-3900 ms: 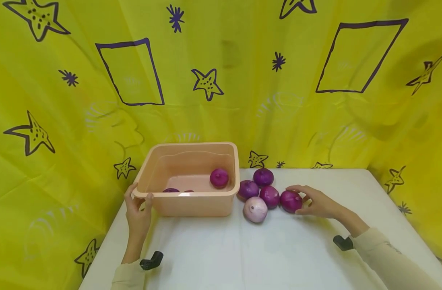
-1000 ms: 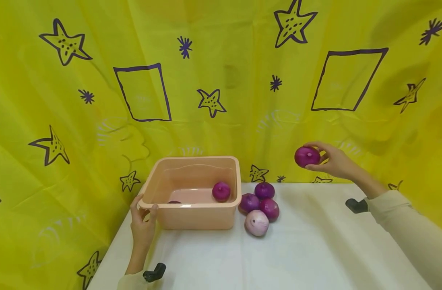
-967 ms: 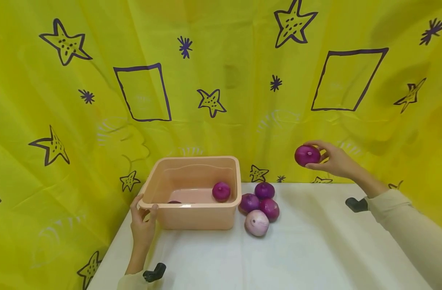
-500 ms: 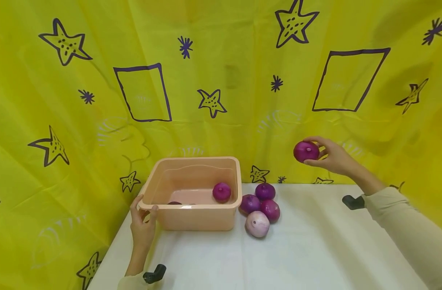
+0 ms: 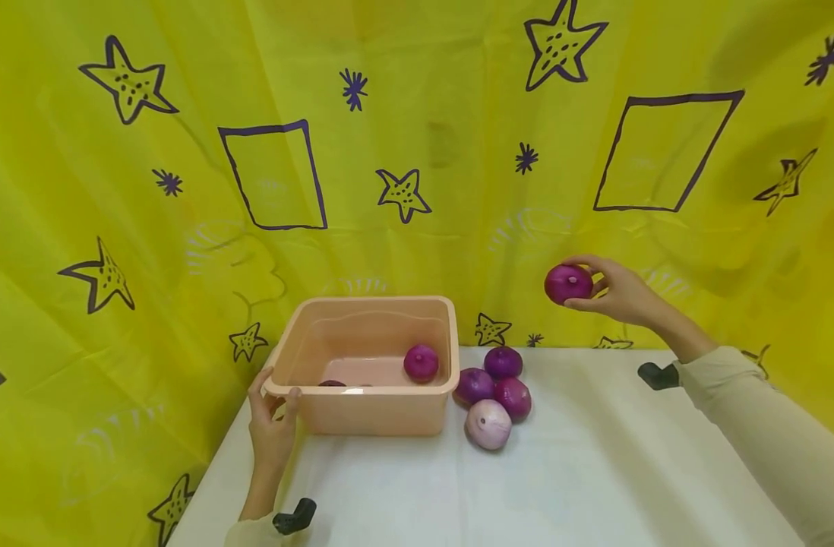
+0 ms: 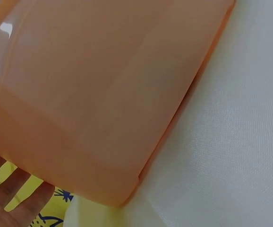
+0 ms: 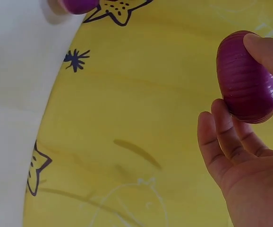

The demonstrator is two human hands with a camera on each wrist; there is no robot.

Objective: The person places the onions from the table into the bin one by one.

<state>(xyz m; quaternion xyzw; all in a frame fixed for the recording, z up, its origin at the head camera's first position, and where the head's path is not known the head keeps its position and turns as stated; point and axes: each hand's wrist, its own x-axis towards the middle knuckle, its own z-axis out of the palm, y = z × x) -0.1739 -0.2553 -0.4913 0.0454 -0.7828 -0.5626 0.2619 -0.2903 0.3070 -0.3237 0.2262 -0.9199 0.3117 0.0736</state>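
Raised above the table's right side, my right hand (image 5: 615, 292) pinches a purple-red onion (image 5: 567, 285) between thumb and fingers. The right wrist view shows the same onion (image 7: 245, 78) from closer, thumb on one side and fingertips on the other. At the left, my left hand (image 5: 273, 437) grips the front left corner of a peach plastic bin (image 5: 376, 414). One purple onion (image 5: 421, 363) sits inside the bin at its right. The tops of other onions just show behind the front rim. Left fingers (image 6: 35, 201) lie against the bin's wall in the left wrist view.
Right of the bin, purple onions (image 5: 503, 362) and a pale pinkish onion (image 5: 488, 425) cluster on the white table (image 5: 560, 486). A yellow curtain (image 5: 444, 228) with drawn stars hangs behind the table. A dark device (image 5: 295, 516) is worn at the left wrist.
My right hand picked the onion off the table beside the cluster and lifted it; lately it drifts slightly up and left. My left hand keeps hold of the bin. The head view tilted up.
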